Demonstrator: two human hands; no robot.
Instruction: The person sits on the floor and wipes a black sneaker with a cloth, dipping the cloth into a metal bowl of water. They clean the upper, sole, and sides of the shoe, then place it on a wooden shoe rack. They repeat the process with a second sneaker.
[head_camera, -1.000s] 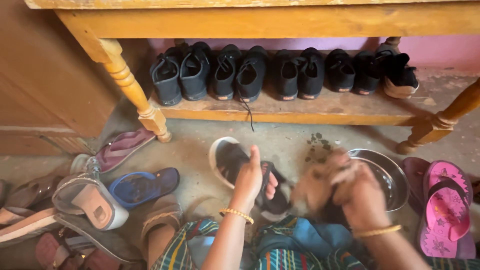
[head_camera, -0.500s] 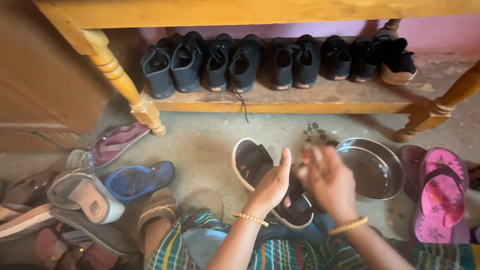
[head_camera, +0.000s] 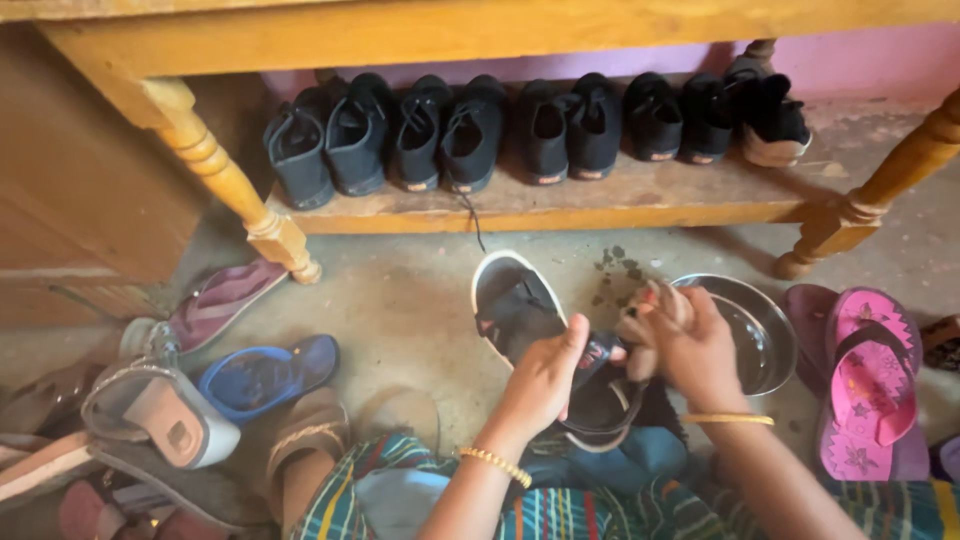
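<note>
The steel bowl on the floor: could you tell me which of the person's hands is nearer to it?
The right hand is nearer: it overlaps the steel bowl's left rim. The left hand is further left, gripping the black sandal.

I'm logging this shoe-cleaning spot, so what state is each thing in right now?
Black sandal: held sole-down over the floor, strap undone.
Left hand: gripping the sandal's heel end.
Right hand: closed on the sandal's strap area.
Steel bowl: upright on the floor, contents unclear.
Black shoes: lined up on the low shelf.
Pink flip-flop: lying flat, strap up.
</note>
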